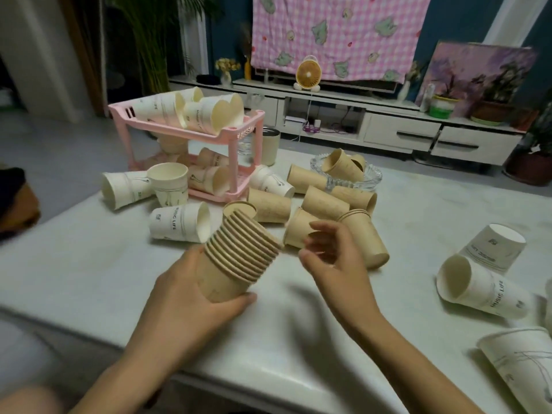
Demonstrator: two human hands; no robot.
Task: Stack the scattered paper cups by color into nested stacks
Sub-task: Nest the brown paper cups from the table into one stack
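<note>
My left hand (pixel 191 303) grips a nested stack of several brown paper cups (pixel 239 252), tilted with its mouth up and to the right. My right hand (pixel 334 258) hovers just right of the stack, fingers loosely curled, holding nothing. Behind it lie loose brown cups (pixel 298 227), a short brown stack (pixel 366 237) and more brown cups (pixel 325 201). White printed cups lie on their sides at left (pixel 179 224), (pixel 125 189) and at right (pixel 481 285), (pixel 495 246), (pixel 519 360).
A pink two-tier rack (pixel 236 135) at the table's back left holds white and brown cups. A glass bowl (pixel 373 174) behind the brown pile holds two brown cups. A metal tumbler (pixel 270 144) stands beside the rack. The white table (pixel 89 264) ends near my forearms.
</note>
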